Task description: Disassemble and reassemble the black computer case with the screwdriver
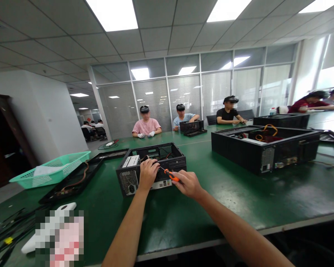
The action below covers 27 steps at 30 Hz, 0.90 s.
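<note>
**Orange-and-black-handled screwdriver (172, 175) angled at the near wall of an open black metal computer case (180, 163)**

The person's right hand (189, 183) grasps the screwdriver by its handle, the slim shaft running leftward to the case's upper near edge. Gripping from the side seems to leave the wrist free to turn and the shaft in sight. The left hand (148, 172) lies over that same edge, fingers bent close to the tip, probably to steady the frame or guide the point; whether its fingers pinch anything cannot be told, nor whether the tip touches a screw.

The case sits on the glossy green tabletop (239, 207), directly before the person, with its port-bearing side facing them, which presumably brings that wall within easy reach. Its open top shows a boxy power supply with a white label (131, 161) beside the left hand.

To the left, a flat black panel (69, 188) with a brown cable (85, 171) on it lies beside a mint-green plastic basket (48, 180), likely set aside to leave working room. A larger open black case (236, 158) stands well apart on the right.
</note>
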Available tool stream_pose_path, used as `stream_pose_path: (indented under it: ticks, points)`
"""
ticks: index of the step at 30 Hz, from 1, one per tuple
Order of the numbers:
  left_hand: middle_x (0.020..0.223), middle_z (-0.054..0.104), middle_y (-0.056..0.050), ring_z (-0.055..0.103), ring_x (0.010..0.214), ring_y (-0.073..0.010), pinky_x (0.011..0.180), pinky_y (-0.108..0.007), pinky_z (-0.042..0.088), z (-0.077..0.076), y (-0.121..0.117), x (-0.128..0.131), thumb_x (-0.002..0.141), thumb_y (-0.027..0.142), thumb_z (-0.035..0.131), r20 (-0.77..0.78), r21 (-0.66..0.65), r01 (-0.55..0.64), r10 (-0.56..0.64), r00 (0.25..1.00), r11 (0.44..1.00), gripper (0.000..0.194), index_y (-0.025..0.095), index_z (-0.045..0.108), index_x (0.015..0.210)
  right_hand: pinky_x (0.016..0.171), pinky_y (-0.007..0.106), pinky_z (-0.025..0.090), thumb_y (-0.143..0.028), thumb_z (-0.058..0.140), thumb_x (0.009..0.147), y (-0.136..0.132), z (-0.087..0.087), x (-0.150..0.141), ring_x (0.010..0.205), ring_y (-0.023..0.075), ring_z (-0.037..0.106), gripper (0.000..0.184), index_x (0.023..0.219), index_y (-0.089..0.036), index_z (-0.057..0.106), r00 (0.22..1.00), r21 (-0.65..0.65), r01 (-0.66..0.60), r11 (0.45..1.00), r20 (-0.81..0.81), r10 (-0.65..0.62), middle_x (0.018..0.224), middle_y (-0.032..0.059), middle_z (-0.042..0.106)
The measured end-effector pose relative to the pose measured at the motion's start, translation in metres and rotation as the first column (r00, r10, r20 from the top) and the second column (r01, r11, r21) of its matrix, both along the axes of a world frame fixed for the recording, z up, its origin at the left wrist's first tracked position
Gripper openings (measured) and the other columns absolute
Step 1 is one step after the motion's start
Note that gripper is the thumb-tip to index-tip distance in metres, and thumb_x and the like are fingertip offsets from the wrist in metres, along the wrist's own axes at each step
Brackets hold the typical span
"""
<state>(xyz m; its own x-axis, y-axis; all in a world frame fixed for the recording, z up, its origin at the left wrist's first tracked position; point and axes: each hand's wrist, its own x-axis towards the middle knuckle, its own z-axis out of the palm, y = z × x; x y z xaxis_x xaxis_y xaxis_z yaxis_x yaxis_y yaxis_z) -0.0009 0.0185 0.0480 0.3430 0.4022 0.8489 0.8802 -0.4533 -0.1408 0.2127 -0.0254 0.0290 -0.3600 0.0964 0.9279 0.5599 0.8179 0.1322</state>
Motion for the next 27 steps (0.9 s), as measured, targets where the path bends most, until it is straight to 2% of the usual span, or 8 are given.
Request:
stream_pose_path:
  ticks: [6,9,13,16,19,21,24,27]
  points:
    - [0.105,0.058,-0.008,0.047,0.104,-0.0224,0.090,-0.039,0.036,0.005,0.000,0.000,0.086,0.019,0.048,-0.097,0.002,-0.008,0.008,0.995,1.000,0.011,0.018,0.059,0.086,0.054,0.024,0.040,-0.033,0.049,0.087,0.001,0.000,0.004,0.058,0.0116,0.053,0.025,0.105,-0.016,0.051,0.997,-0.037,-0.042,0.998,-0.063,0.040,0.076,0.0032,0.061]
    - [0.102,0.057,-0.008,0.047,0.103,-0.0225,0.089,-0.038,0.036,0.006,-0.001,-0.001,0.088,0.020,0.046,-0.092,0.016,-0.015,0.017,0.996,1.000,0.011,0.017,0.056,0.087,0.056,0.026,0.042,-0.041,0.039,0.090,0.002,0.000,0.009,0.060,0.0133,0.053,0.028,0.099,-0.017,0.049,0.980,-0.074,-0.119,0.990,-0.170,0.105,0.074,0.0036,0.057]
    - [0.095,0.056,-0.009,0.047,0.096,-0.0214,0.085,-0.036,0.037,0.000,-0.007,-0.007,0.091,0.020,0.039,-0.109,0.058,-0.008,0.014,0.994,0.998,0.014,0.015,0.052,0.090,0.062,0.030,0.046,-0.043,0.026,0.093,0.004,0.000,0.007,0.069,0.0149,0.057,0.030,0.096,-0.019,0.044,0.860,-0.153,-0.364,0.919,-0.434,0.268,0.081,0.0051,0.057]
    - [0.091,0.055,-0.009,0.048,0.088,-0.0200,0.079,-0.035,0.038,-0.013,-0.012,-0.022,0.091,0.017,0.035,-0.287,0.047,0.052,-0.036,0.957,0.998,0.016,0.014,0.051,0.092,0.065,0.028,0.047,-0.035,0.026,0.094,0.005,-0.001,0.003,0.069,0.0134,0.058,0.023,0.100,-0.019,0.041,0.848,-0.292,-0.373,0.880,-0.492,0.196,0.079,0.0029,0.059]
    - [0.087,0.056,-0.007,0.049,0.081,-0.0185,0.075,-0.034,0.038,-0.030,-0.011,-0.044,0.091,0.014,0.033,-0.506,-0.024,0.099,-0.097,0.857,0.995,0.019,0.014,0.052,0.091,0.058,0.024,0.041,-0.036,0.039,0.091,0.010,0.001,0.003,0.059,0.0121,0.053,0.020,0.094,-0.018,0.045,0.961,-0.332,-0.132,0.934,-0.274,0.038,0.071,0.0003,0.056]
    - [0.086,0.057,-0.007,0.050,0.079,-0.0177,0.074,-0.034,0.038,-0.038,-0.005,-0.058,0.091,0.014,0.032,-0.603,-0.051,0.108,-0.117,0.789,0.993,0.020,0.015,0.052,0.090,0.055,0.024,0.036,-0.035,0.046,0.088,0.019,0.002,0.005,0.059,0.0122,0.051,0.018,0.087,-0.018,0.049,0.998,-0.240,0.048,0.970,0.045,-0.038,0.071,0.0009,0.055]
    - [0.089,0.060,-0.007,0.053,0.081,-0.0167,0.076,-0.034,0.039,-0.046,0.004,-0.070,0.091,0.015,0.033,-0.675,-0.042,0.137,-0.130,0.726,0.990,0.021,0.016,0.054,0.091,0.052,0.024,0.031,-0.024,0.044,0.088,0.039,-0.002,0.005,0.061,0.0125,0.051,0.012,0.082,-0.018,0.053,0.854,-0.065,0.175,0.983,0.506,-0.118,0.077,0.0028,0.056]
    - [0.097,0.063,-0.006,0.056,0.090,-0.0167,0.084,-0.037,0.040,-0.052,0.010,-0.075,0.091,0.016,0.035,-0.667,0.007,0.195,-0.141,0.732,0.981,0.021,0.019,0.056,0.093,0.049,0.024,0.029,-0.016,0.041,0.087,0.065,-0.019,0.003,0.058,0.0113,0.052,0.014,0.081,-0.017,0.054,0.736,0.001,0.258,0.966,0.647,-0.198,0.082,0.0048,0.057]
